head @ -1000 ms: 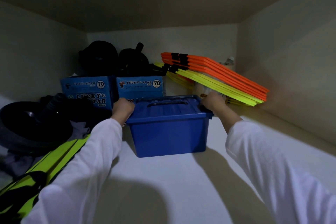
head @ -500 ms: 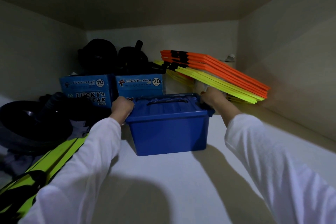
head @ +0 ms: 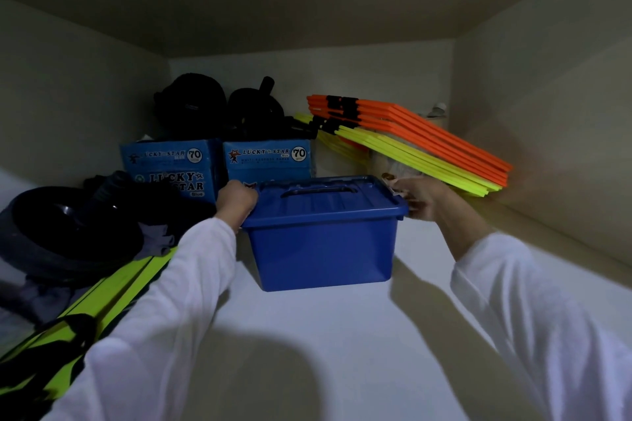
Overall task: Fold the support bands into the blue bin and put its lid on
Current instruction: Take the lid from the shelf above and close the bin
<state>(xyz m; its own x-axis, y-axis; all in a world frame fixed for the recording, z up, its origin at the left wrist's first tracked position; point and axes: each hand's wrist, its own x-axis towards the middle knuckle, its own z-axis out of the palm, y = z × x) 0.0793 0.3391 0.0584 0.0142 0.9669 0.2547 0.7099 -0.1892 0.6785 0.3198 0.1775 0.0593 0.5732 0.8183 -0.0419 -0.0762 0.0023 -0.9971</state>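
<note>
The blue bin (head: 321,249) stands on the white shelf with its blue lid (head: 325,200) on top, handle lying flat. No support bands show; the inside of the bin is hidden. My left hand (head: 236,202) is curled around the bin's left rim. Just off the right rim corner is my right hand (head: 422,198), blurred, with loosely spread fingers whose tips touch the rim.
Two blue Lucky Star boxes (head: 266,157) stand right behind the bin with black gear on top. Orange and yellow flat hurdles (head: 427,143) lean at the back right. A black bowl-shaped item (head: 68,225) and neon-yellow straps (head: 102,301) lie at the left. Cabinet walls close in on both sides.
My right hand has slid back and to the right off the bin's rim and loosened. The bin sits slightly deeper on the shelf. My left hand keeps its grip.
</note>
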